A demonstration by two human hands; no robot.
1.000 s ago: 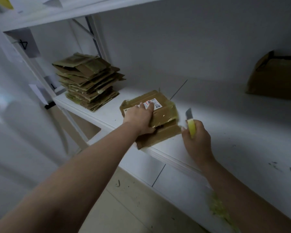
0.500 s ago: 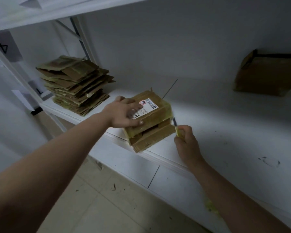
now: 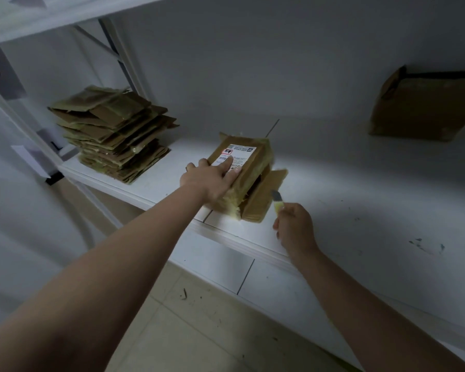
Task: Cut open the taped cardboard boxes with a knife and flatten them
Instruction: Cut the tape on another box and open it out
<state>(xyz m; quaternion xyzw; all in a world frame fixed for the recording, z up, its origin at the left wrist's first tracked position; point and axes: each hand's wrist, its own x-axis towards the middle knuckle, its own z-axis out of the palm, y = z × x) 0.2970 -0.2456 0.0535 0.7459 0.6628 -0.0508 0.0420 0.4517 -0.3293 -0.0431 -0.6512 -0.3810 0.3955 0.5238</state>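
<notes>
Left hand (image 3: 210,181) presses straight fingers on the box (image 3: 249,167) near the shelf's (image 3: 360,210) front edge, 1 flap open; right hand (image 3: 295,228) grips the knife (image 3: 277,201) just beside it

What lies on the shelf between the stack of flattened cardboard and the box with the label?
Nothing: the head view shows bare white shelf between the flattened stack and the labelled box.

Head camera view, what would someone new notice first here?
The small labelled cardboard box at the shelf's front edge, pressed down by the left hand, one flap already hanging open. Beside it the right hand grips a yellow knife. A stack of flattened boxes sits far left.
</notes>
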